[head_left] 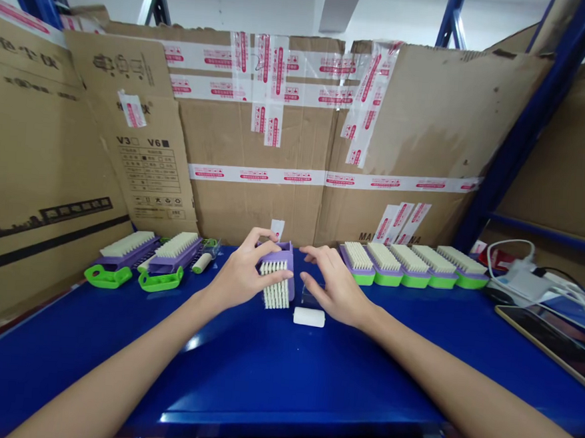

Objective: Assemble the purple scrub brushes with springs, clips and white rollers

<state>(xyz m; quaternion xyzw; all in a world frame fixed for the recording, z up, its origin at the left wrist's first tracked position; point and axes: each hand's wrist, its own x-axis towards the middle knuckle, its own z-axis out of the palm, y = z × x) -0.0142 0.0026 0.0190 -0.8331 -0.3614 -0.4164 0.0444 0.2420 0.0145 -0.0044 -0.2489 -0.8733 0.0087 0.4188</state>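
Observation:
My left hand (246, 269) grips a purple brush (275, 288) with cream bristles, tilted so the bristles face me. My right hand (335, 285) is just to the right of the brush, apart from it, its fingers spread and curved with nothing visible between them. On the blue table in front of my right fingers lies a small white cylinder (309, 317). A clear piece (310, 295) is partly hidden behind the cylinder and under the right hand. The inside of the purple body is mostly out of sight.
Several brushes with green bases (415, 279) stand in a row at the right back. Two brushes with loose green handles (160, 280) and a small roller (202, 262) lie at left. A phone (552, 340) and white cables (568, 295) are far right. Cardboard (258, 136) walls the back.

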